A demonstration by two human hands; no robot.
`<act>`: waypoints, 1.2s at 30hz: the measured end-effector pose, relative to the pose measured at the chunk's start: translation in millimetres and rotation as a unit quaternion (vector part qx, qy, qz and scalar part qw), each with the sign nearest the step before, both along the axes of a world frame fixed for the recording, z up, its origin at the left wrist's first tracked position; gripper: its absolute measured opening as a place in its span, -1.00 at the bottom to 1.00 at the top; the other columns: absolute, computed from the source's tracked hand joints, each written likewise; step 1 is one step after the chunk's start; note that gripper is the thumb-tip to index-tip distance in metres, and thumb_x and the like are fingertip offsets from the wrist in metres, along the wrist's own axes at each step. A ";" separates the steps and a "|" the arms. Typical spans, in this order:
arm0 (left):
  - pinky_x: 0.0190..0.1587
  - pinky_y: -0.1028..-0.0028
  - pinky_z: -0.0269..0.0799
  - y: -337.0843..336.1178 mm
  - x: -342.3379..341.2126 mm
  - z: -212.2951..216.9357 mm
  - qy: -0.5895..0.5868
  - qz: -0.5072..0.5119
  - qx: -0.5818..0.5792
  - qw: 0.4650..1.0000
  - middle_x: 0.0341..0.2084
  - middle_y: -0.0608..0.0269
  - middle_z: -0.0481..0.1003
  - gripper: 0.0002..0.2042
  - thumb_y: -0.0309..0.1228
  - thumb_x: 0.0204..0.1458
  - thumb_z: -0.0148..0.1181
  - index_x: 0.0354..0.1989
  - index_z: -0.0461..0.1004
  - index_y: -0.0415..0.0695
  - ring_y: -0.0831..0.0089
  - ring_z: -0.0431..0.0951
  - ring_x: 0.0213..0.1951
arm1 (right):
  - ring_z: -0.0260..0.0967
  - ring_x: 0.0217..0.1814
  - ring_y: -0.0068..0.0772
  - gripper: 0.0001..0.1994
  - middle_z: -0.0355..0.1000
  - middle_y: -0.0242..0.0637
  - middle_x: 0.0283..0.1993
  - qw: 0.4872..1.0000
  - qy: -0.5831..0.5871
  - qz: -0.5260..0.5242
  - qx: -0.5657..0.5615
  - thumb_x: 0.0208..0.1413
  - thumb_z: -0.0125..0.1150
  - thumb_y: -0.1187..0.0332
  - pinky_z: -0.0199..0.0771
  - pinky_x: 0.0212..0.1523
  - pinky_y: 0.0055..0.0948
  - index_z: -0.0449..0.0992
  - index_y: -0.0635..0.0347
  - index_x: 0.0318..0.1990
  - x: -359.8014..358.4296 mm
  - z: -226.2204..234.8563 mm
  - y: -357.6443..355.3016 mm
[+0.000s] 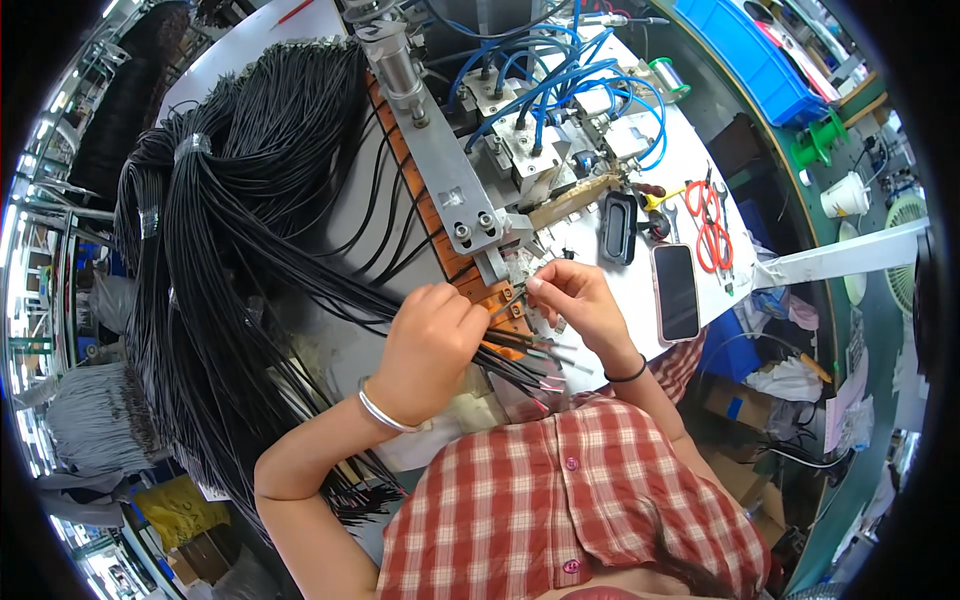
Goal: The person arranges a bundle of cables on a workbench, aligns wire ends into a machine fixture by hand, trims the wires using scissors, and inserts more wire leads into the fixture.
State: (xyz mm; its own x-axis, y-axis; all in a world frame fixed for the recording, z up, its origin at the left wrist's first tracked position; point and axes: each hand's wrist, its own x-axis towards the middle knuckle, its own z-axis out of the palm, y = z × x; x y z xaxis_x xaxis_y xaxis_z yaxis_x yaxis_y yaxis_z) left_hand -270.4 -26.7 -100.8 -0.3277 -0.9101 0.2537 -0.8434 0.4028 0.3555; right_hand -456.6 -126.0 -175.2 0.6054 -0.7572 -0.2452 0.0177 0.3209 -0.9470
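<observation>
A thick bundle of black cables (200,260) lies over the left of the table, and a strand of it runs to my hands. My left hand (435,340) is closed on a black cable at the front end of an orange slotted rail (425,215). Stripped cable ends (540,385) with thin coloured wires stick out below that hand. My right hand (585,305) pinches thumb and forefinger together beside the orange end block (507,303). What is between these fingertips is too small to make out. The metal arm of a bench machine (435,150) reaches down just beyond both hands.
Blue air hoses (560,80) feed the machine behind. Right of it lie a black tray (619,228), a phone (676,292), red-handled scissors (712,225) and a yellow-handled tool (665,196). A blue bin (755,60) stands far right; a white bar (845,255) crosses the right side.
</observation>
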 end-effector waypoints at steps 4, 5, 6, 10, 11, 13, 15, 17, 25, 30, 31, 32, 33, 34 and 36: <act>-0.24 0.30 0.25 -0.1 0.8 7.9 -0.020 0.052 0.026 0.998 -0.56 0.16 0.34 -0.74 -0.65 -0.44 0.08 -0.45 0.35 -0.20 0.17 0.36 -0.35 | 0.18 -0.65 -0.78 -0.85 0.32 -0.52 -0.62 0.993 -0.048 0.067 0.083 0.14 0.14 0.39 0.15 -0.65 -0.72 0.42 0.24 -0.43 1.7 -8.9 -4.1; -0.24 0.29 0.25 0.3 0.4 7.6 -0.021 0.048 0.040 0.998 -0.56 0.16 0.34 -0.74 -0.65 -0.44 0.08 -0.45 0.35 -0.20 0.16 0.35 -0.36 | 0.18 -0.65 -0.78 -0.85 0.32 -0.52 -0.62 0.993 -0.048 0.065 0.084 0.14 0.14 0.39 0.15 -0.65 -0.72 0.42 0.24 -0.43 0.9 -8.9 -5.5; -0.24 0.29 0.25 0.6 -0.2 7.2 -0.023 0.045 0.055 0.997 -0.57 0.16 0.33 -0.75 -0.65 -0.44 0.07 -0.45 0.35 -0.20 0.16 0.35 -0.36 | 0.18 -0.64 -0.79 -0.86 0.31 -0.53 -0.62 0.994 -0.033 0.077 0.075 0.14 0.13 0.39 0.14 -0.65 -0.72 0.41 0.23 -0.43 -0.5 -6.6 -7.2; -0.26 0.29 0.25 2.1 -0.7 -4.3 -0.047 0.039 0.040 0.997 -0.60 0.16 0.32 -0.74 -0.66 -0.44 0.07 -0.45 0.36 -0.20 0.16 0.34 -0.38 | 0.16 -0.63 -0.81 -0.89 0.28 -0.56 -0.63 0.994 0.019 0.089 0.055 0.13 0.12 0.41 0.13 -0.64 -0.73 0.40 0.23 -0.40 -2.1 5.0 -6.7; -0.27 0.30 0.25 2.5 -0.7 -6.3 -0.059 0.037 0.025 0.997 -0.60 0.17 0.32 -0.74 -0.66 -0.44 0.07 -0.44 0.36 -0.20 0.16 0.34 -0.38 | 0.16 -0.63 -0.81 -0.91 0.27 -0.57 -0.62 0.995 0.042 0.075 0.051 0.12 0.13 0.43 0.15 -0.63 -0.73 0.41 0.24 -0.38 -1.6 7.4 -4.4; -0.28 0.30 0.25 1.8 -0.8 -2.4 -0.054 0.044 0.029 0.997 -0.61 0.17 0.32 -0.73 -0.66 -0.44 0.07 -0.43 0.37 -0.20 0.17 0.34 -0.38 | 0.16 -0.62 -0.81 -0.93 0.27 -0.58 -0.62 0.995 0.063 0.059 0.048 0.11 0.14 0.45 0.16 -0.61 -0.73 0.42 0.25 -0.36 -1.3 7.9 -0.7; -0.30 0.31 0.26 1.4 -1.1 2.3 -0.045 0.061 0.034 0.997 -0.61 0.17 0.33 -0.70 -0.67 -0.44 0.06 -0.39 0.40 -0.21 0.18 0.35 -0.39 | 0.19 -0.60 -0.80 -0.96 0.30 -0.57 -0.59 0.999 -0.031 0.006 0.005 0.07 0.15 0.51 0.19 -0.60 -0.74 0.45 0.28 -0.32 -1.7 6.8 3.9; -0.31 0.31 0.26 1.2 -1.7 3.3 -0.034 0.061 0.031 0.997 -0.60 0.16 0.34 -0.69 -0.67 -0.44 0.07 -0.38 0.41 -0.21 0.19 0.35 -0.39 | 0.20 -0.59 -0.80 -0.94 0.32 -0.56 -0.58 0.997 -0.078 -0.020 -0.017 0.06 0.16 0.54 0.20 -0.59 -0.75 0.47 0.29 -0.30 -1.6 8.9 6.5; -0.36 0.30 0.27 1.5 -0.9 7.5 0.009 0.050 0.014 0.999 -0.58 0.15 0.37 -0.69 -0.65 -0.43 0.10 -0.36 0.46 -0.23 0.18 0.36 -0.44 | 0.31 -0.51 -0.78 -0.93 0.46 -0.42 -0.47 0.999 -0.016 -0.006 -0.049 0.03 0.24 0.52 0.26 -0.55 -0.74 0.54 0.34 -0.33 -3.6 22.5 9.7; -0.35 0.32 0.26 2.4 0.3 3.5 0.011 0.075 0.020 0.997 -0.59 0.16 0.36 -0.76 -0.62 -0.42 0.12 -0.44 0.44 -0.23 0.19 0.35 -0.43 | 0.31 -0.58 -0.72 -0.94 0.46 -0.35 -0.50 0.997 -0.078 0.001 0.025 0.00 0.25 0.53 0.29 -0.62 -0.70 0.52 0.35 -0.37 -6.9 17.0 8.5; -0.35 0.32 0.26 2.2 0.4 3.3 0.008 0.080 0.024 0.996 -0.59 0.17 0.36 -0.78 -0.61 -0.41 0.13 -0.45 0.44 -0.23 0.19 0.35 -0.43 | 0.31 -0.59 -0.71 -0.93 0.46 -0.34 -0.50 0.993 -0.103 0.022 0.053 0.00 0.25 0.52 0.30 -0.62 -0.71 0.53 0.35 -0.37 -7.0 17.4 7.5; -0.35 0.32 0.26 1.6 0.5 4.3 0.008 0.080 0.024 0.996 -0.59 0.17 0.36 -0.78 -0.61 -0.41 0.13 -0.45 0.44 -0.23 0.19 0.35 -0.43 | 0.31 -0.60 -0.70 -0.93 0.46 -0.33 -0.51 0.988 -0.127 0.042 0.081 0.00 0.26 0.52 0.30 -0.62 -0.71 0.53 0.35 -0.37 -6.8 18.1 6.7; -0.34 0.33 0.26 0.9 0.5 6.5 0.001 0.074 0.029 0.997 -0.59 0.17 0.36 -0.79 -0.61 -0.41 0.13 -0.47 0.43 -0.22 0.19 0.35 -0.42 | 0.31 -0.60 -0.70 -0.93 0.46 -0.33 -0.51 0.988 -0.127 0.042 0.082 0.00 0.26 0.52 0.30 -0.62 -0.71 0.53 0.35 -0.37 -6.8 20.1 6.3; -0.33 0.33 0.26 0.4 0.4 8.7 -0.006 0.067 0.034 0.997 -0.59 0.17 0.36 -0.80 -0.60 -0.41 0.13 -0.48 0.42 -0.22 0.19 0.35 -0.42 | 0.32 -0.59 -0.71 -0.93 0.46 -0.36 -0.51 0.985 -0.130 0.065 0.097 0.01 0.25 0.50 0.30 -0.61 -0.71 0.53 0.34 -0.37 -7.0 23.5 6.0; -0.32 0.34 0.27 0.8 0.7 9.3 -0.012 0.061 0.040 0.997 -0.60 0.17 0.36 -0.80 -0.59 -0.41 0.14 -0.49 0.41 -0.22 0.20 0.35 -0.41 | 0.33 -0.57 -0.73 -0.92 0.46 -0.41 -0.52 0.977 -0.135 0.110 0.126 0.02 0.25 0.48 0.29 -0.59 -0.70 0.54 0.31 -0.37 -6.7 28.0 5.5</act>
